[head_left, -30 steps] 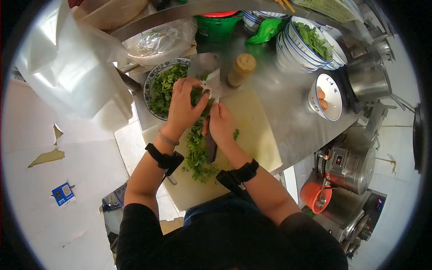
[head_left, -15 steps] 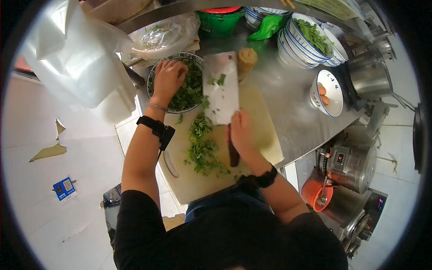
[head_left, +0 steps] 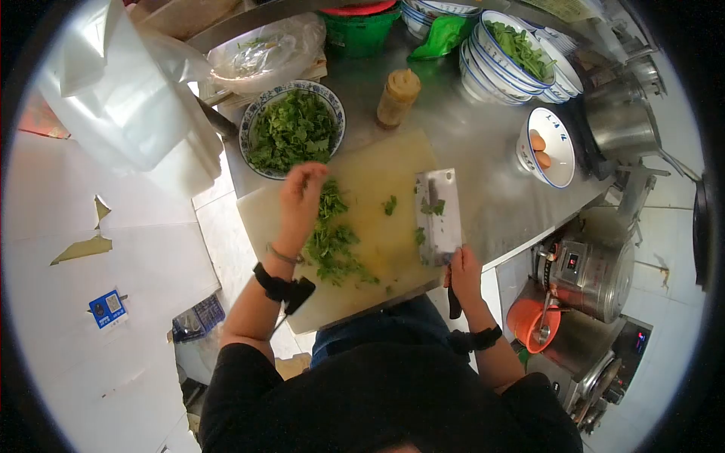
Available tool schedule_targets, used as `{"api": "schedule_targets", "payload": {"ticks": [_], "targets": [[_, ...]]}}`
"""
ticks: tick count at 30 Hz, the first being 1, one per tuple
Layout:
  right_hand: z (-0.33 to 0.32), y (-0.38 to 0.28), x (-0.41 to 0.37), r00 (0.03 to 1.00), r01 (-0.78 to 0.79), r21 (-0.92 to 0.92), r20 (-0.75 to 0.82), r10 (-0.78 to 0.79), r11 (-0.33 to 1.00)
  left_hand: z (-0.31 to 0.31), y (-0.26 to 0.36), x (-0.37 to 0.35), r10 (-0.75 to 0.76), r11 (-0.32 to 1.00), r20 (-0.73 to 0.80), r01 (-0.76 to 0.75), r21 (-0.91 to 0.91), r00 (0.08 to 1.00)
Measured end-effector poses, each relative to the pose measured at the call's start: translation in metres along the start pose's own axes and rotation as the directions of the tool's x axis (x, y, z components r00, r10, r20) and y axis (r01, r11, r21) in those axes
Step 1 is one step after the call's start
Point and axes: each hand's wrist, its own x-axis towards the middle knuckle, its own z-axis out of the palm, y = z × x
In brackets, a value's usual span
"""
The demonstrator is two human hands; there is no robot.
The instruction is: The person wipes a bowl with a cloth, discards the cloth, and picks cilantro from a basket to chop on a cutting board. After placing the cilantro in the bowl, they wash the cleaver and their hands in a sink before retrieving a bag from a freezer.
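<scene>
My left hand (head_left: 300,198) hovers over the cutting board's left part, just below the bowl's rim. Its fingers are loosely bent and a little blurred, with nothing visible in them. Beneath and beside it lies a strip of chopped cilantro (head_left: 334,243). The patterned bowl (head_left: 341,112) above it is heaped with cilantro leaves (head_left: 294,130). My right hand (head_left: 466,273) is closed around the dark handle of a cleaver (head_left: 439,226). Bits of leaf cling to the broad blade, which lies over the right edge of the cutting board (head_left: 377,162).
A squeeze bottle (head_left: 398,98) stands behind the board. Farther right are stacked bowls (head_left: 472,72) with greens on top and a white bowl (head_left: 560,136) holding eggs. Plastic bags (head_left: 128,98) hang at left. An orange bucket (head_left: 521,325) and a steel pot (head_left: 596,275) stand at lower right.
My left hand has come out of the bowl, down toward the board. My right hand has carried the cleaver rightward and down, away from the bowl. The bowl's cilantro is now uncovered.
</scene>
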Motion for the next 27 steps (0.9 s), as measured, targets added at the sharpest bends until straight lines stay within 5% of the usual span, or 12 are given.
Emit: {"api": "schedule_targets", "payload": {"ticks": [2, 5, 7, 10, 13, 17, 18, 20, 23, 25, 27], "targets": [[0.0, 0.007, 0.001, 1.0, -0.002, 0.039, -0.012, 0.002, 0.999, 0.006, -0.013, -0.018, -0.047, 0.999, 0.018, 0.047, -0.024, 0.999], [0.0, 0.012, 0.004, 1.0, -0.001, 0.04, 0.003, 0.001, 0.999, 0.0, -0.025, -0.028, 0.117, 0.976, -0.031, -0.109, 0.187, 0.993], [0.004, 0.008, 0.004, 1.0, -0.009, 0.043, -0.007, 0.009, 0.999, -0.009, -0.034, -0.026, 0.207, 0.832, 0.063, -0.21, 0.514, 0.976], [0.016, 0.006, 0.001, 0.999, 0.043, -0.033, -0.01, -0.043, 0.999, -0.017, -0.043, -0.03, 0.153, 0.785, 0.065, -0.162, 0.598, 0.986], [0.035, 0.013, 0.006, 0.997, 0.003, 0.063, 0.082, -0.008, 0.998, -0.025, -0.055, -0.03, 0.139, 0.859, 0.102, -0.171, 0.483, 0.985], [0.054, 0.002, 0.029, 0.947, 0.321, -0.151, 0.056, -0.316, 0.935, -0.024, -0.037, -0.044, 0.135, 0.897, 0.199, -0.205, 0.391, 0.971], [0.055, -0.005, 0.039, 0.947, 0.322, -0.153, 0.061, -0.316, 0.934, -0.021, -0.03, -0.052, 0.039, 0.923, 0.271, -0.138, 0.358, 0.962], [0.054, -0.018, 0.061, 0.959, 0.036, -0.014, 0.282, -0.031, 0.999, -0.017, -0.017, -0.064, -0.056, 0.942, 0.343, -0.064, 0.329, 0.938], [0.052, -0.048, 0.085, 0.932, 0.116, -0.136, 0.357, -0.06, 0.984, -0.01, -0.01, -0.078, -0.09, 0.934, 0.416, -0.068, 0.351, 0.905], [0.052, -0.062, 0.098, 0.911, 0.162, -0.176, 0.406, -0.078, 0.971, -0.005, -0.01, -0.091, 0.129, 0.853, 0.466, -0.338, 0.399, 0.875], [0.055, -0.064, 0.105, 0.882, 0.22, -0.206, 0.459, -0.105, 0.953, -0.001, -0.001, -0.107, 0.16, 0.843, 0.473, -0.369, 0.392, 0.867]]}}
